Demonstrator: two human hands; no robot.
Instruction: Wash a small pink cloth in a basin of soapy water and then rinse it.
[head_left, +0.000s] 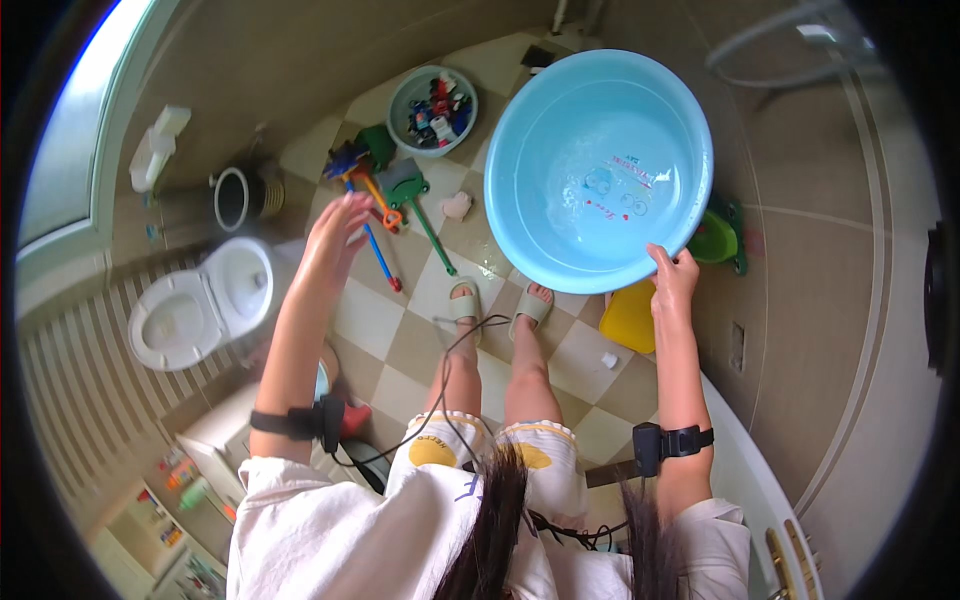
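Observation:
My right hand (673, 281) grips the near rim of a large light-blue plastic basin (536, 97), thumb over the edge. The basin is raised to the right of my feet, tilted so its inside faces me. Cartoon prints mark its bottom, and the inside shines wet; whether water stands in it I cannot tell. On the left, my left hand (334, 229) hangs in the air holding nothing, fingers extended and slightly bent. Below it on the floor lie a blue-handled toy tool (381, 255), an orange-handled one (375, 193) and a green frog-faced toy dustpan (405, 192).
A smaller basin (394, 124) full of small toys stands at the far wall. A pink object (456, 205) lies nearer. The toilet (240, 281) is left; a green plastic seat-like item (712, 238) and a yellow plastic item (628, 321) are right. A cable (448, 360) hangs before my legs.

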